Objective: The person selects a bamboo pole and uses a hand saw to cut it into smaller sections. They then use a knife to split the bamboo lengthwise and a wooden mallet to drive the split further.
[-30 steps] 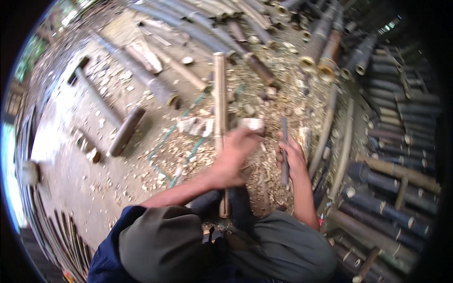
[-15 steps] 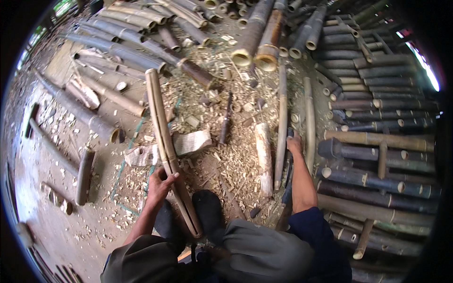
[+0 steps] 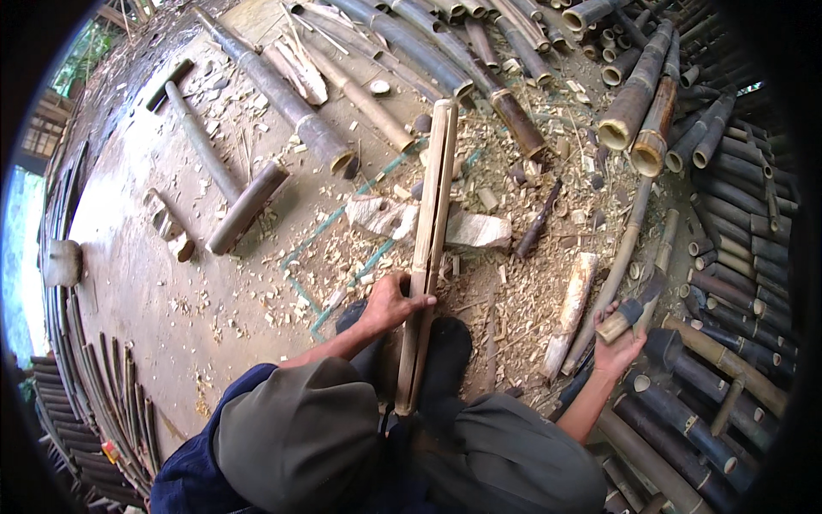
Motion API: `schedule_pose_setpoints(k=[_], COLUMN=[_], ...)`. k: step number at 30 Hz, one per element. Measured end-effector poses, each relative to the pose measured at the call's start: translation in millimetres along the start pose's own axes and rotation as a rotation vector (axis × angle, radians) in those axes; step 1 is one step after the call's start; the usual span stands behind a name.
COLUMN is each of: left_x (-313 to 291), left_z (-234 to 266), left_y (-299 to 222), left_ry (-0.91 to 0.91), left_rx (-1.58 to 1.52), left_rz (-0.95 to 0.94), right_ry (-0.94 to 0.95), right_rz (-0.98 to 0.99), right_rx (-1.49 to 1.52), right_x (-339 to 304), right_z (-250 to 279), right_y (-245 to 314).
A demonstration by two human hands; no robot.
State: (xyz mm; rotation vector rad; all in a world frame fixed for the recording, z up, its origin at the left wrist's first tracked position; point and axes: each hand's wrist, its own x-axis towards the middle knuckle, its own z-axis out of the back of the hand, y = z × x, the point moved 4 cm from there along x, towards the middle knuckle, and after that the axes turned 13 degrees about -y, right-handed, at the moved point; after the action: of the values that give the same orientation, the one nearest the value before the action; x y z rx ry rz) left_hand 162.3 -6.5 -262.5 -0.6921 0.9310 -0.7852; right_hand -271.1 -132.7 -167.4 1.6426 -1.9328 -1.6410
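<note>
My left hand [image 3: 398, 304] is closed round the lower part of a split bamboo pole [image 3: 435, 188], thumb across its front. The pole stands nearly upright between my feet, with a long dark slit down it. Behind it, a pale chopped wood block [image 3: 479, 230] lies on the ground. At the right, my right hand [image 3: 618, 349] holds a large knife [image 3: 620, 320] by its stubby wooden handle, palm turned upward and fingers partly hidden. Its blade seems to point up and away, over the bamboo poles, where its outline is hard to make out.
Wood chips [image 3: 539, 283] cover the ground around my feet [image 3: 449, 347]. A pale log [image 3: 572, 313] lies left of my right hand. Stacked bamboo [image 3: 728, 343] fills the right side, and more bamboo poles [image 3: 291, 103] lie ahead. A wooden mallet-like piece [image 3: 247, 210] rests at the left.
The view has swung left, so the scene sits further right. My right hand has turned palm up, bringing the knife into view. My left hand still grips the bamboo pole, now more upright.
</note>
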Motion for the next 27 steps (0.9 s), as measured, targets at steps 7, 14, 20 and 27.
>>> schedule_pose_setpoints(k=[7,14,20,27], left_x=[11.0,6.1,6.7,9.4], left_z=[-19.7,-15.3,-14.4,-17.0], left_y=[-2.1,-21.5,-13.2,-8.8], left_ry=[-0.068,-0.003,-0.030,-0.018], left_rx=[-0.012,0.011,0.000,0.035], left_rz=[-0.064,-0.073,-0.054,-0.080], right_ry=[0.064,0.460,0.489,0.450], right_rz=[0.051,-0.283,-0.362,-0.486], right_rx=[-0.424,-0.764,-0.843,-0.780], right_x=[-62.7,-151.6,-159.6,-165.3], right_z=[-55.1,-80.2,-69.6,-76.1], right_y=[-84.2,-175.7,-187.2,-183.6])
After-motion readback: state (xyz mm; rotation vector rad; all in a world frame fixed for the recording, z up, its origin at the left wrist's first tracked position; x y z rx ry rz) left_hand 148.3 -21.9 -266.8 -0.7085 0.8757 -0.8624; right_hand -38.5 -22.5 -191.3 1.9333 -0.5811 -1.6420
